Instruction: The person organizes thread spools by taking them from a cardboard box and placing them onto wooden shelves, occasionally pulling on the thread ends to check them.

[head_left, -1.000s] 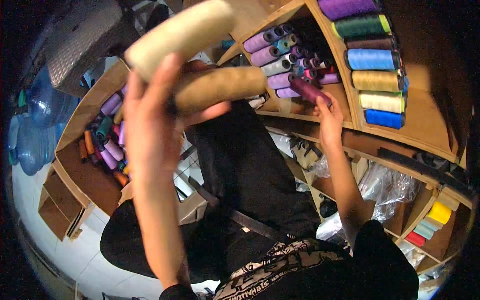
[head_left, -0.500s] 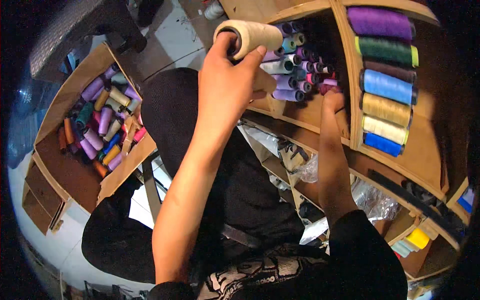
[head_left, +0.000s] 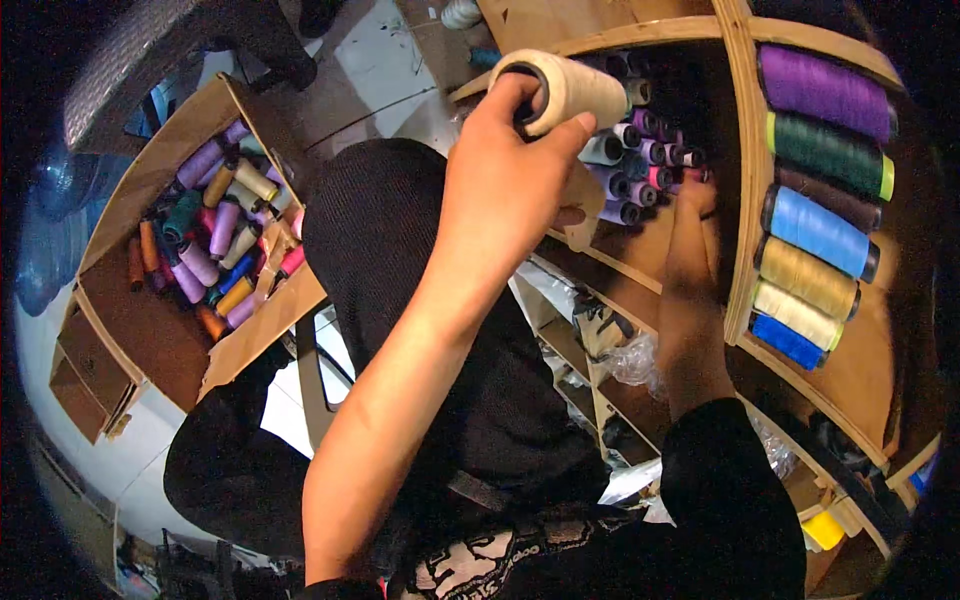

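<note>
Cream thread cone [head_left: 570, 88], top centre of frame: gripped in my left hand [head_left: 505, 185], fingers curled round its end. My right hand [head_left: 692, 205], right of centre, reaches among small spools [head_left: 640, 160] on the wooden shelf [head_left: 742, 150]; its grip I cannot tell. Cardboard box of spools [head_left: 215, 240], left.

Wooden shelving [head_left: 742, 200] is seen on the right, a pale tiled floor [head_left: 385, 60] below, everything dimly lit overall.
</note>
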A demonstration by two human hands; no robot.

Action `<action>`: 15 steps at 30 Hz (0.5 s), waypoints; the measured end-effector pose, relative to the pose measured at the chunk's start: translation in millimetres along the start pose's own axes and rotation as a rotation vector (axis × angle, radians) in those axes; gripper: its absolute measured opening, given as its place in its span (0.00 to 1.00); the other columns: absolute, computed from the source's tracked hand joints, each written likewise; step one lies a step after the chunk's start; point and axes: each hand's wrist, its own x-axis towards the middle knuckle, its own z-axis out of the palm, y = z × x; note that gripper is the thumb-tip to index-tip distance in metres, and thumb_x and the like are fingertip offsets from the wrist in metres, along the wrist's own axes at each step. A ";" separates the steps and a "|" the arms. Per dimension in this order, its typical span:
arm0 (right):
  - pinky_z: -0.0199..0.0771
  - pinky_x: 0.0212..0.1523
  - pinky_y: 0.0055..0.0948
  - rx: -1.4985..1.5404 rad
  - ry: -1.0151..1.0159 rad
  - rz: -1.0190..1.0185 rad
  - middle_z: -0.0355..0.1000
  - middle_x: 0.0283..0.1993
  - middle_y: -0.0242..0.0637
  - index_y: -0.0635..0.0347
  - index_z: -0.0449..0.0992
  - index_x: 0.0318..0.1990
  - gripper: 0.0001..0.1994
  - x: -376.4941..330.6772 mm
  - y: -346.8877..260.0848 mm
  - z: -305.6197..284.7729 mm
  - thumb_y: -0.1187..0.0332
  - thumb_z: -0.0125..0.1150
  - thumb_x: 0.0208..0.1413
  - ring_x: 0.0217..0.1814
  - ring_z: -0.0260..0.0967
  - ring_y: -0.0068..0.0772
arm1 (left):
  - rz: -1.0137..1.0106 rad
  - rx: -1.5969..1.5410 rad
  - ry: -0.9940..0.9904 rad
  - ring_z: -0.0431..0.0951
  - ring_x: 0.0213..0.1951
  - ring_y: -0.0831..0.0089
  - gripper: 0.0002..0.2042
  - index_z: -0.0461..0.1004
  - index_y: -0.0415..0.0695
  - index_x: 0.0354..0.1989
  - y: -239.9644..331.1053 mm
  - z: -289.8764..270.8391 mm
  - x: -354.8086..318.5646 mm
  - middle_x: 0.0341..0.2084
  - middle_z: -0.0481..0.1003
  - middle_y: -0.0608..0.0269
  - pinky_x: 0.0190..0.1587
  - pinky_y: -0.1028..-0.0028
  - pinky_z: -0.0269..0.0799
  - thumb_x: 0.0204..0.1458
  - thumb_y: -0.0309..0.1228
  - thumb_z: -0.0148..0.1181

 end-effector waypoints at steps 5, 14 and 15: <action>0.70 0.39 0.33 0.251 0.054 -0.083 0.72 0.38 0.41 0.63 0.71 0.42 0.19 -15.1 -2.4 -19.2 0.55 0.54 0.51 0.41 0.70 0.37 | -0.124 -0.032 -0.113 0.77 0.26 0.68 0.15 0.69 0.36 0.40 -0.9 11.1 1.4 0.28 0.74 0.56 0.19 0.72 0.75 0.45 0.29 0.58; 0.66 0.47 0.32 1.423 -1.437 -0.360 0.62 0.52 0.37 0.57 0.48 0.62 0.29 -212.3 -41.4 -216.1 0.57 0.48 0.57 0.47 0.64 0.30 | -0.416 -0.134 -0.415 0.76 0.26 0.63 0.18 0.66 0.37 0.46 1.1 8.0 -4.2 0.33 0.72 0.51 0.18 0.69 0.77 0.45 0.28 0.58; 0.66 0.47 0.32 1.420 -1.427 -0.359 0.62 0.52 0.37 0.57 0.48 0.62 0.29 -212.0 -34.8 -215.1 0.57 0.48 0.57 0.47 0.64 0.30 | -0.435 -0.149 -0.492 0.76 0.29 0.63 0.19 0.65 0.38 0.47 3.3 7.9 -5.4 0.35 0.72 0.53 0.20 0.68 0.78 0.46 0.30 0.58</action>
